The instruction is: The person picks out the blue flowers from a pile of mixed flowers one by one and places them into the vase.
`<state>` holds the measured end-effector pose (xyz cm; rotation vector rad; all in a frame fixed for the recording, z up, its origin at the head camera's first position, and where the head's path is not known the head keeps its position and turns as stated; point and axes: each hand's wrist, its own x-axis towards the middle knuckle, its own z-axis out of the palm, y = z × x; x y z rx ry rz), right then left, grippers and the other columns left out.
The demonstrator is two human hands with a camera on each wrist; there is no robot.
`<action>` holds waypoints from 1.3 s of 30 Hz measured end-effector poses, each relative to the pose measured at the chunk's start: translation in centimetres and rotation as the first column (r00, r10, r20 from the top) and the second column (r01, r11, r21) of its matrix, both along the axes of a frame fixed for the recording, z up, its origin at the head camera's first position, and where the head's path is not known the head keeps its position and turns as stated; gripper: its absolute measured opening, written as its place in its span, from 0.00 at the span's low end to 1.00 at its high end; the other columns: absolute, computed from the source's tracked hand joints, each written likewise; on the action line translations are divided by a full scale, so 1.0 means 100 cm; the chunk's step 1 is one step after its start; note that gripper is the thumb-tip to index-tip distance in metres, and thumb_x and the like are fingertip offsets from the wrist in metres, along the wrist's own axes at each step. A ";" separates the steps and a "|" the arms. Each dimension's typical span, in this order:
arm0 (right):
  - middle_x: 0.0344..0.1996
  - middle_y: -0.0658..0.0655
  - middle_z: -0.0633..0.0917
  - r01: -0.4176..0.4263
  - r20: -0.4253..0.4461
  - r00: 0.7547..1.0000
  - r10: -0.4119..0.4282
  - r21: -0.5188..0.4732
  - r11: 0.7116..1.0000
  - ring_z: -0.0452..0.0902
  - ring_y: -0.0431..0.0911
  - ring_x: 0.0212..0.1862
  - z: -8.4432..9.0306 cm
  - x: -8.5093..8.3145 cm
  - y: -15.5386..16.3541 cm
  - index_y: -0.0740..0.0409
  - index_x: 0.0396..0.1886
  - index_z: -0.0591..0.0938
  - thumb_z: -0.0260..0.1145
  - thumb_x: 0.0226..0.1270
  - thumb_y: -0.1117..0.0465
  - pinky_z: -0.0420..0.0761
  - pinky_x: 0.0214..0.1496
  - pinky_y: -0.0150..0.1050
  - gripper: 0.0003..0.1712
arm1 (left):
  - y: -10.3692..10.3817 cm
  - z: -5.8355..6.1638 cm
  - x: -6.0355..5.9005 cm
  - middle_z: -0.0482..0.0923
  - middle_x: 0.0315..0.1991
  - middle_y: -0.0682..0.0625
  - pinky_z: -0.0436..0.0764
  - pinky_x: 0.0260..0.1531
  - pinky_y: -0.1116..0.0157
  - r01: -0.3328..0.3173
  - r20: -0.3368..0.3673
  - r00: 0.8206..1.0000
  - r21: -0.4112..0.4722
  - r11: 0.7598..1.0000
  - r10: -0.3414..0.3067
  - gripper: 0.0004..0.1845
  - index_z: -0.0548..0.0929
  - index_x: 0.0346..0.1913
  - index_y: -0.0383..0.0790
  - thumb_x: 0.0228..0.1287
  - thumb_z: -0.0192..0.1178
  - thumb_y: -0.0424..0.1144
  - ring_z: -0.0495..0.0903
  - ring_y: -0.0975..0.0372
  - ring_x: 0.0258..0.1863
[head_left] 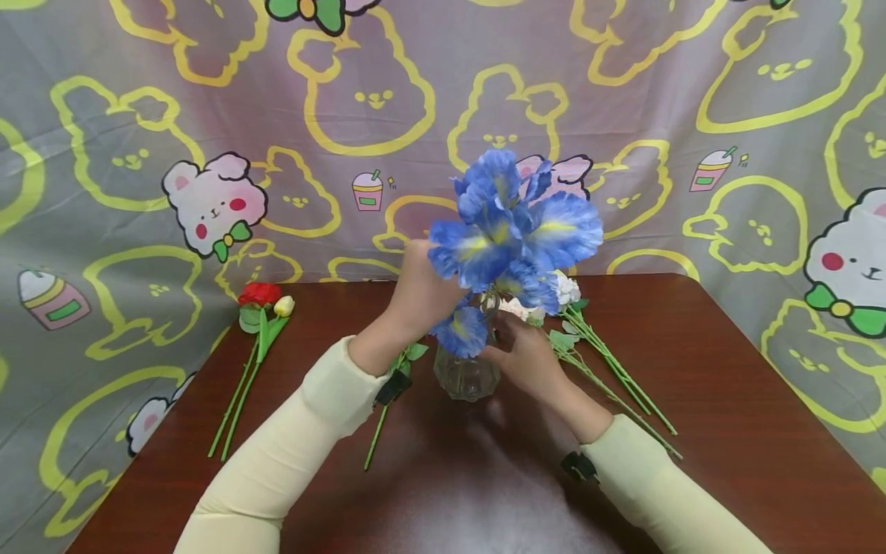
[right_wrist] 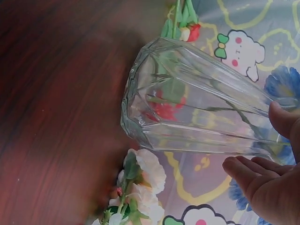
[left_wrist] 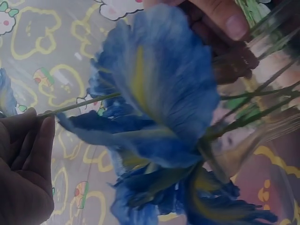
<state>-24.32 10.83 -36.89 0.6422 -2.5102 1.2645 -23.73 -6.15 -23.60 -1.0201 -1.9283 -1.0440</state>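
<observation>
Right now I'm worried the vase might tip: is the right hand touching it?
Touching: the right wrist view shows the right hand with fingertips against the glass vase.

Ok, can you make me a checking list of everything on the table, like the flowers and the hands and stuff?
Surface: dark red-brown wooden table, glossy.
Job's things: clear faceted glass vase standing upright on the table; blue flowers with stems in the vase.
Clutter: red rose and pale bud lying at the left; one green stem under the left arm; white flowers with long stems lying at the right.
Grippers: left hand up among the blue flowers, pinching a thin stem; right hand at the vase's neck, fingers against the glass.
Cables: nothing seen.
Surroundings: grey cloth printed with yellow outlines and cartoon bears.
</observation>
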 end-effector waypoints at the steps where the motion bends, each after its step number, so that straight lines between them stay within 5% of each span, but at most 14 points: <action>1: 0.40 0.59 0.84 -0.003 0.003 1.000 0.003 -0.005 1.000 0.79 0.51 0.40 0.000 0.000 0.000 0.61 0.56 0.78 0.74 0.59 0.58 0.79 0.43 0.48 0.26 | 0.000 -0.002 0.000 0.69 0.14 0.49 0.65 0.20 0.67 0.004 0.031 1.000 0.001 1.000 -0.004 0.13 0.73 0.18 0.35 0.57 0.60 0.23 0.65 0.63 0.17; 6: 0.42 0.58 0.84 -0.001 0.013 1.000 0.001 -0.001 1.000 0.78 0.49 0.41 -0.002 -0.001 0.000 0.60 0.56 0.78 0.72 0.61 0.57 0.78 0.43 0.47 0.25 | -0.001 -0.009 0.001 0.77 0.19 0.48 0.72 0.22 0.67 0.018 0.181 0.983 0.020 1.000 -0.022 0.04 0.79 0.26 0.32 0.54 0.64 0.26 0.73 0.63 0.20; 10: 0.47 0.60 0.84 0.002 0.005 1.000 -0.002 0.021 1.000 0.80 0.52 0.47 -0.003 -0.002 0.000 0.60 0.58 0.77 0.71 0.62 0.55 0.79 0.48 0.49 0.27 | -0.001 -0.013 0.000 0.77 0.18 0.48 0.73 0.23 0.67 -0.003 0.176 0.984 -0.055 0.999 0.012 0.05 0.80 0.24 0.33 0.53 0.65 0.26 0.71 0.65 0.20; 16: 0.53 0.62 0.82 0.001 0.026 1.000 -0.001 0.013 1.000 0.78 0.55 0.55 -0.005 -0.002 0.000 0.61 0.62 0.75 0.69 0.64 0.53 0.78 0.54 0.50 0.30 | -0.001 -0.015 -0.002 0.63 0.14 0.55 0.66 0.20 0.69 -0.014 0.144 0.989 -0.178 0.984 0.040 0.15 0.72 0.17 0.40 0.57 0.64 0.28 0.62 0.66 0.17; 25: 0.53 0.65 0.82 -0.029 0.007 1.000 0.029 -0.064 0.998 0.78 0.56 0.56 -0.008 -0.003 -0.002 0.66 0.60 0.76 0.71 0.62 0.61 0.78 0.55 0.50 0.28 | 0.000 -0.019 -0.001 0.62 0.15 0.56 0.68 0.23 0.69 0.011 0.311 0.948 -0.249 0.968 0.069 0.15 0.71 0.19 0.41 0.60 0.63 0.31 0.65 0.65 0.20; 29: 0.54 0.64 0.81 -0.026 0.026 0.999 0.028 -0.062 0.998 0.77 0.56 0.57 -0.007 -0.003 -0.002 0.65 0.61 0.75 0.71 0.62 0.60 0.78 0.55 0.52 0.29 | 0.001 -0.020 -0.002 0.66 0.15 0.54 0.71 0.26 0.67 -0.006 0.276 0.957 -0.308 0.951 0.095 0.14 0.73 0.19 0.39 0.60 0.64 0.31 0.68 0.64 0.20; 34: 0.55 0.65 0.80 -0.061 0.001 0.998 0.061 -0.084 0.995 0.76 0.58 0.57 -0.008 -0.002 -0.001 0.64 0.63 0.73 0.71 0.63 0.59 0.77 0.56 0.54 0.30 | 0.003 -0.022 -0.004 0.69 0.17 0.53 0.74 0.31 0.64 -0.089 0.165 0.970 -0.435 0.896 0.177 0.14 0.74 0.20 0.41 0.63 0.62 0.33 0.72 0.63 0.23; 39: 0.54 0.66 0.80 -0.142 -0.115 0.985 0.126 -0.140 0.980 0.76 0.59 0.57 -0.011 -0.006 -0.002 0.68 0.61 0.73 0.72 0.60 0.67 0.76 0.57 0.54 0.30 | 0.004 -0.026 -0.004 0.65 0.16 0.54 0.68 0.21 0.68 -0.069 0.216 0.960 -0.432 0.899 0.178 0.14 0.74 0.21 0.41 0.65 0.61 0.33 0.67 0.64 0.20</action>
